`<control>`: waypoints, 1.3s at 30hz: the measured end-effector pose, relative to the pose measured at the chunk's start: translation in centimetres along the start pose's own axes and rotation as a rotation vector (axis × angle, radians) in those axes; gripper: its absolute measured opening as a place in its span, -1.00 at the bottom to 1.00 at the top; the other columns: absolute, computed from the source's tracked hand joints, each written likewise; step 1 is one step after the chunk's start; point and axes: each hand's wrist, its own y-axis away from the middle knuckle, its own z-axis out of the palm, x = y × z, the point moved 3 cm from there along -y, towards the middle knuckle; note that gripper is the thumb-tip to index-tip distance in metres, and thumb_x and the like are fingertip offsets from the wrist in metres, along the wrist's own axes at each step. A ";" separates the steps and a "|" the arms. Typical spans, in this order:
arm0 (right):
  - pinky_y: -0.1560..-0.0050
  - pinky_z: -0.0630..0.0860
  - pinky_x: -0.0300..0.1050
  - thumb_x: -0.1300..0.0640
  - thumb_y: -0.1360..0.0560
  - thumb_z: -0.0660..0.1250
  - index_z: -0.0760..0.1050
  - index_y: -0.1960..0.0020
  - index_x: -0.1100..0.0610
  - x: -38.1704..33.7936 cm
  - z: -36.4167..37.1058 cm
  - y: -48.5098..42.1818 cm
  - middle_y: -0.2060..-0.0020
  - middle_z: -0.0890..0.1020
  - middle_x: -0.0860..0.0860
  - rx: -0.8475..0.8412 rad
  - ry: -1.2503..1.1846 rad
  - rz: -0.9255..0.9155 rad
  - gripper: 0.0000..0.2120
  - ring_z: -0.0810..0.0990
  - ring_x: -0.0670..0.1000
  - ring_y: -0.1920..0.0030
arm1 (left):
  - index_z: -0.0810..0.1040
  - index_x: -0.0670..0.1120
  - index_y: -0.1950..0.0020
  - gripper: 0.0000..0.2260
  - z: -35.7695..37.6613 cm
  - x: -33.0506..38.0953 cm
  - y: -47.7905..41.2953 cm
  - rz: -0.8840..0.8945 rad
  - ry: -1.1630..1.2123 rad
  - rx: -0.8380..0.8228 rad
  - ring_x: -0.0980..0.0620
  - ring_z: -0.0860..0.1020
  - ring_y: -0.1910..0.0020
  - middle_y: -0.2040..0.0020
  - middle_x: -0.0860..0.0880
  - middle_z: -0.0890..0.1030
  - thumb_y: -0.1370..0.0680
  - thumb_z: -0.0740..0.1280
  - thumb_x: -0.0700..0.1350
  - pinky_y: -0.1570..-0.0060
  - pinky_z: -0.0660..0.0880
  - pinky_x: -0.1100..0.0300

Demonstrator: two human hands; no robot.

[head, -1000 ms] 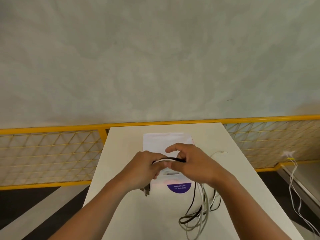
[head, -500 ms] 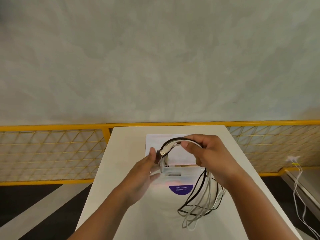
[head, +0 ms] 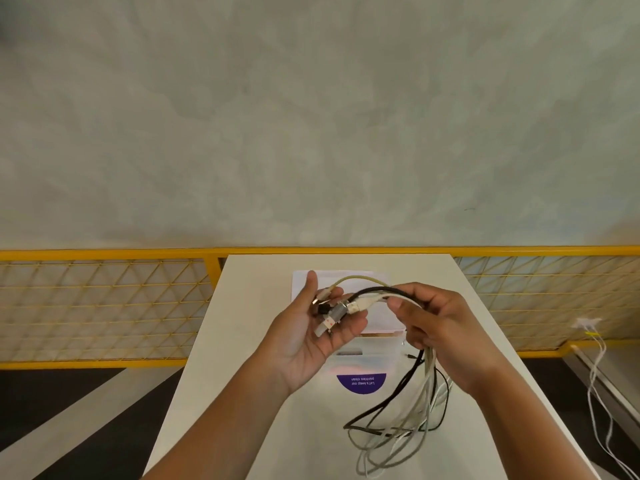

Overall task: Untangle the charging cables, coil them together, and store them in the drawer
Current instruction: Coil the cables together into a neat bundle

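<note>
Above the table [head: 242, 341], our left hand [head: 311, 334] lay open cradling plug ends; our right hand [head: 440, 327] fingers gripped the cables [head: 408, 403], keeping ends aligned for coiling.

You are standing in what looks like an office or shared workspace, not a home; the far wall [head: 311, 116] is bare grey plaster; a yellow rail with wire mesh [head: 104, 306] runs left to right along its foot; the white table [head: 242, 358] before you is plain and narrow; a purple sticker [head: 362, 383] on it reads "Let's keep our pantries clean", which suits a staff pantry; at the right, white leads [head: 597, 368] trail down to a dark floor [head: 52, 393] with pale stripes.
</note>
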 end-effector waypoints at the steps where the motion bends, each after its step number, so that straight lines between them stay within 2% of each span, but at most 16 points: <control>1: 0.34 0.14 -0.04 0.23 -0.57 0.36 0.71 -0.03 0.11 0.1 0.0 0.0 0.38 0.35 0.08 -0.010 0.009 0.019 -0.85 0.14 0.13 0.34 | 0.58 -0.27 -0.04 -0.59 0.1 0.2 0.1 0.017 -0.044 0.027 -0.22 0.68 0.07 0.06 -0.26 0.67 -0.54 0.36 0.11 0.22 0.67 0.01; 4: 0.33 0.10 -0.02 0.20 -0.56 0.38 0.69 0.00 0.14 0.1 0.3 0.1 0.38 0.35 0.06 -0.050 0.023 0.053 -0.89 0.15 0.08 0.36 | 0.60 -0.27 -0.02 -0.64 0.4 0.5 0.4 0.077 -0.180 0.076 -0.15 0.68 0.13 0.11 -0.22 0.66 -0.53 0.40 0.05 0.34 0.63 0.14; 7: 0.36 0.13 -0.07 0.16 -0.54 0.41 0.68 0.04 0.13 0.0 0.6 0.1 0.35 0.38 0.11 -0.059 0.038 0.061 -0.92 0.15 0.06 0.38 | 0.59 -0.24 -0.01 -0.70 0.8 0.8 0.8 0.122 -0.311 0.053 -0.09 0.67 0.21 0.16 -0.18 0.64 -0.54 0.39 0.01 0.38 0.61 0.20; 10: 0.38 0.17 -0.11 0.22 -0.51 0.44 0.65 0.08 0.18 0.1 0.6 0.0 0.34 0.52 0.10 -0.056 0.011 0.088 -0.98 0.21 0.00 0.42 | 0.58 -0.21 -0.01 -0.75 1.2 0.9 1.1 0.153 -0.403 0.024 -0.01 0.65 0.33 0.28 -0.10 0.65 -0.57 0.35 -0.02 0.39 0.61 0.21; 13: 0.40 0.18 -0.14 0.28 -0.48 0.47 0.60 0.04 0.26 0.0 0.9 -0.1 0.37 0.52 0.05 -0.064 -0.012 0.099 -0.91 0.26 -0.04 0.45 | 0.60 -0.19 0.01 -0.76 1.5 0.7 1.2 0.184 -0.480 0.029 0.05 0.59 0.36 0.29 -0.06 0.65 -0.61 0.31 -0.01 0.42 0.56 0.23; 16: 0.42 0.22 -0.17 0.28 -0.46 0.50 0.58 0.01 0.26 -0.4 1.4 0.1 0.38 0.58 0.03 -0.071 0.041 0.086 -0.85 0.35 -0.11 0.48 | 0.58 -0.17 0.01 -0.72 1.8 0.5 1.3 0.192 -0.542 0.017 -0.02 0.60 0.29 0.24 -0.11 0.65 -0.64 0.25 0.02 0.47 0.50 0.22; 19: 0.43 0.32 -0.30 0.26 -0.44 0.52 0.59 -0.03 0.19 -0.8 2.0 0.2 0.34 0.65 -0.01 -0.066 0.126 0.069 -0.80 0.44 -0.18 0.48 | 0.53 -0.18 -0.05 -0.70 2.2 0.2 1.4 0.178 -0.600 -0.025 -0.07 0.64 0.29 0.24 -0.16 0.66 -0.67 0.18 0.04 0.48 0.53 0.20; 21: 0.36 0.40 -0.39 0.25 -0.44 0.53 0.59 -0.11 0.08 -0.9 2.2 0.3 0.31 0.68 -0.02 -0.046 0.200 0.059 -0.72 0.56 -0.18 0.41 | 0.52 -0.18 -0.06 -0.69 2.3 0.1 1.5 0.167 -0.630 -0.013 -0.05 0.63 0.33 0.26 -0.16 0.66 -0.67 0.17 0.05 0.47 0.54 0.20; 24: 0.04 0.55 -0.21 0.19 -0.45 0.53 0.54 -0.21 -0.11 -0.8 2.5 0.2 0.23 0.72 0.00 -0.035 0.338 0.011 -0.60 0.70 -0.06 0.17 | 0.52 -0.18 -0.05 -0.65 2.4 -0.2 1.3 0.153 -0.638 0.032 -0.06 0.61 0.39 0.30 -0.16 0.64 -0.68 0.15 0.08 0.49 0.50 0.21; 27: -0.10 0.57 -0.13 0.17 -0.44 0.54 0.51 -0.29 -0.15 -0.7 2.6 0.1 0.22 0.72 -0.03 -0.040 0.358 0.003 -0.51 0.70 -0.05 0.11 | 0.53 -0.18 -0.02 -0.64 2.1 -0.3 1.1 0.167 -0.634 0.101 -0.04 0.59 0.42 0.34 -0.15 0.64 -0.69 0.14 0.09 0.49 0.45 0.22; 30: -0.10 0.60 -0.12 0.17 -0.41 0.57 0.52 -0.32 -0.13 -0.6 2.7 0.3 0.16 0.71 -0.01 -0.084 0.317 0.015 -0.45 0.70 -0.02 0.08 | 0.55 -0.17 0.01 -0.67 1.9 -0.3 0.8 0.196 -0.620 0.172 0.00 0.57 0.43 0.27 -0.13 0.63 -0.69 0.16 0.06 0.52 0.40 0.21; 32: -0.04 0.61 -0.19 0.14 -0.41 0.58 0.51 -0.33 -0.15 -0.5 2.8 0.5 0.13 0.71 0.00 -0.115 0.296 0.026 -0.44 0.70 -0.02 0.06 | 0.58 -0.15 0.02 -0.69 1.6 -0.2 0.7 0.210 -0.622 0.210 0.03 0.54 0.42 0.20 -0.11 0.60 -0.69 0.18 0.03 0.53 0.39 0.21; 35: 0.12 0.55 -0.31 0.05 -0.44 0.54 0.52 -0.31 -0.18 -0.4 3.1 0.4 0.16 0.70 -0.03 -0.095 0.323 0.003 -0.52 0.68 -0.12 0.13 | 0.56 -0.20 -0.02 -0.68 1.5 -0.2 0.6 0.203 -0.634 0.203 0.03 0.51 0.47 0.30 -0.11 0.59 -0.69 0.16 0.02 0.52 0.38 0.21; 37: 0.09 0.52 -0.31 0.05 -0.48 0.50 0.56 -0.28 -0.16 -0.2 3.3 0.3 0.17 0.71 -0.09 -0.051 0.329 -0.025 -0.61 0.67 -0.15 0.13 | 0.53 -0.21 -0.05 -0.69 1.6 -0.2 0.7 0.181 -0.599 0.162 0.03 0.48 0.48 0.37 -0.11 0.57 -0.69 0.16 0.01 0.51 0.36 0.23; 39: 0.02 0.54 -0.29 0.09 -0.51 0.48 0.59 -0.25 -0.12 0.1 3.3 0.2 0.14 0.73 -0.11 -0.031 0.286 -0.032 -0.66 0.69 -0.12 0.07 | 0.52 -0.19 -0.08 -0.75 1.6 -0.2 0.9 0.159 -0.568 0.095 0.03 0.48 0.46 0.37 -0.11 0.57 -0.68 0.22 -0.01 0.50 0.36 0.23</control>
